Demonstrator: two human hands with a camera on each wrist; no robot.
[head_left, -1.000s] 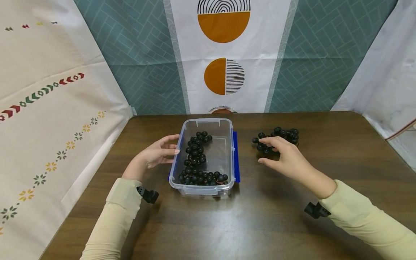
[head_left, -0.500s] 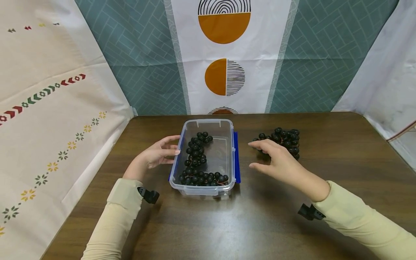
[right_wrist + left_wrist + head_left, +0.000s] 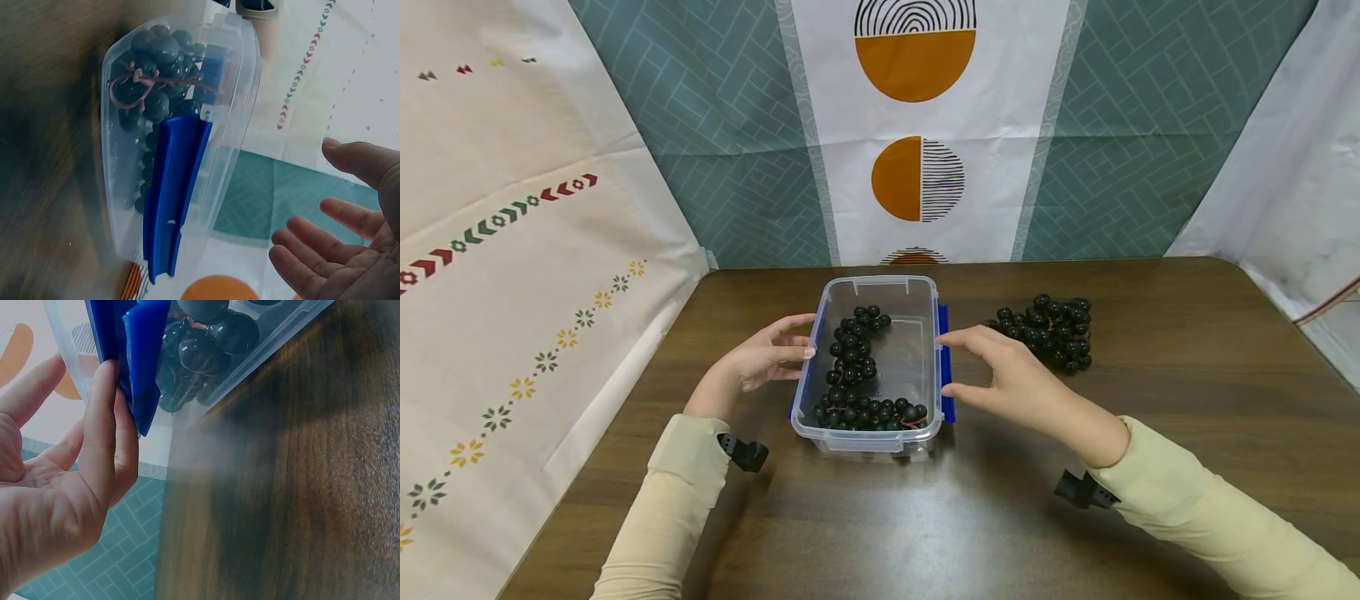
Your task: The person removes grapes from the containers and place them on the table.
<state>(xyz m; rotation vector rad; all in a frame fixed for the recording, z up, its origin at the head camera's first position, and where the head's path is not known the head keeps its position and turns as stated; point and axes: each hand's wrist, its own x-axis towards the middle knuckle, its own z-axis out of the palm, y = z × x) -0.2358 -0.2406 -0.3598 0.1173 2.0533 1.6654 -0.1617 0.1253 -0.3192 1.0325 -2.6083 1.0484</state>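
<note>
A clear plastic food container (image 3: 907,354) stands lidless on the table, with two blue side flaps hanging down. Inside lie dark grape bunches (image 3: 852,342), along its left side and near end. My left hand (image 3: 767,350) rests against the left wall; in the left wrist view its straight fingertips touch the blue flap (image 3: 142,356). Fingers spread and nothing in its grasp, my right hand (image 3: 1011,375) is at the container's right side. The right wrist view shows a gap between that hand (image 3: 350,231) and the right blue flap (image 3: 175,194).
Another dark grape bunch (image 3: 1060,329) lies on the brown wooden table (image 3: 850,533), right of the container and behind my right hand. A patterned cloth (image 3: 730,125) hangs beyond the table's far edge, and a white embroidered cloth (image 3: 490,333) covers the left side.
My right hand has moved left from over the loose grape bunch to the container's right side, leaving that bunch on the table. The left hand and container have stayed put.
</note>
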